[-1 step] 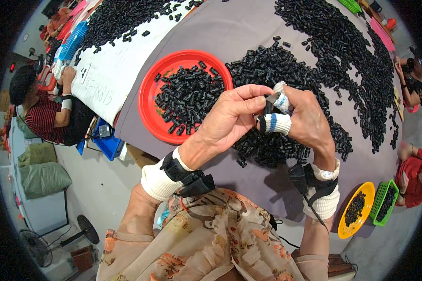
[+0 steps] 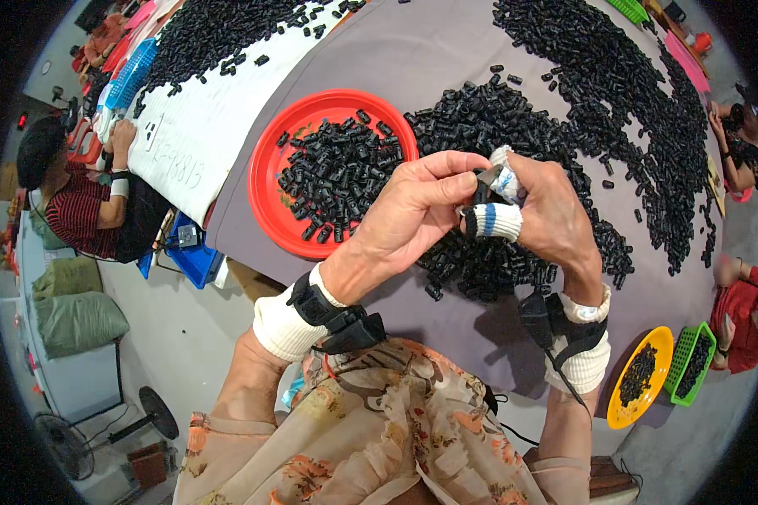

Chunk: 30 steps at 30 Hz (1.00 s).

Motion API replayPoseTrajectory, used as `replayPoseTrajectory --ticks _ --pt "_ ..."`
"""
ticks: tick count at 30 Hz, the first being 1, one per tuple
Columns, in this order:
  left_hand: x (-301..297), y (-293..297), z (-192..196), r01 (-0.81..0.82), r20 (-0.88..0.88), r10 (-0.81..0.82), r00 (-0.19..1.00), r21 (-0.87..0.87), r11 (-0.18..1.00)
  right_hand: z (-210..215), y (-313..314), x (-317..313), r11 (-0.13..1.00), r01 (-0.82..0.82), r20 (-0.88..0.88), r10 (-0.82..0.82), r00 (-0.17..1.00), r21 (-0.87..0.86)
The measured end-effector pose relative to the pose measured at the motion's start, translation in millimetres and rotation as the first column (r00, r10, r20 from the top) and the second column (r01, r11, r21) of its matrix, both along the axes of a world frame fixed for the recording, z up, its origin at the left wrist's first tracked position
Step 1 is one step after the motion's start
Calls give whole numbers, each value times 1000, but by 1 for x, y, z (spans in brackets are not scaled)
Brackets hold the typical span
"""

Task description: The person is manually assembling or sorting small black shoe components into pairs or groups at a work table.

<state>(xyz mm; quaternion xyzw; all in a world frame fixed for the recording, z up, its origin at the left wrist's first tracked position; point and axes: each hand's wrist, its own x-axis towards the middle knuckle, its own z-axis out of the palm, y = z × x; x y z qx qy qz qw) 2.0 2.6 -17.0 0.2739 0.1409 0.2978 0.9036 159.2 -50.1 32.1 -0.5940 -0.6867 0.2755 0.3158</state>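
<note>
Over the grey desk [image 2: 446, 38], the two hands meet just beyond the near right side of a red plate [image 2: 258, 178]. The left hand [image 2: 408, 206] pinches a small dark piece [image 2: 485, 178] between thumb and fingers. The right hand [image 2: 557, 210] is curled in close against that piece, its fingers narrow; whether it grips the piece too, I cannot tell. White finger covers [image 2: 499, 221] with blue marks wrap some of its digits. Both wrists carry cream cuffs [image 2: 276, 330] with black straps [image 2: 313, 305].

Behind and below the hands spreads a heap of small black parts [image 2: 480, 122], loose on the desk. More black parts fill the middle of the red plate. Toward the lower right stand a yellow plate [image 2: 666, 347] and, just beside it, a green basket [image 2: 682, 355], both holding dark parts. At left sits a co-worker in a striped top [image 2: 80, 217], near a blue bin [image 2: 195, 263].
</note>
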Motion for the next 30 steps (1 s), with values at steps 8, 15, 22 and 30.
replayPoseTrajectory --ticks 8,15,22,30 --pt "1 0 -1 -27 -47 29 998 43 999 -10 0 -1 1000 -16 -85 13 996 -25" --pt "2 2 -3 26 100 -22 995 -43 999 -12 -1 -1 998 63 -201 -59 978 11" --pt "1 2 -7 29 152 -18 988 -69 997 -9 -1 -6 992 120 -258 -108 960 30" --pt "-4 2 8 -9 -12 9 1000 10 1000 -4 -1 -7 992 118 -165 -111 980 36"
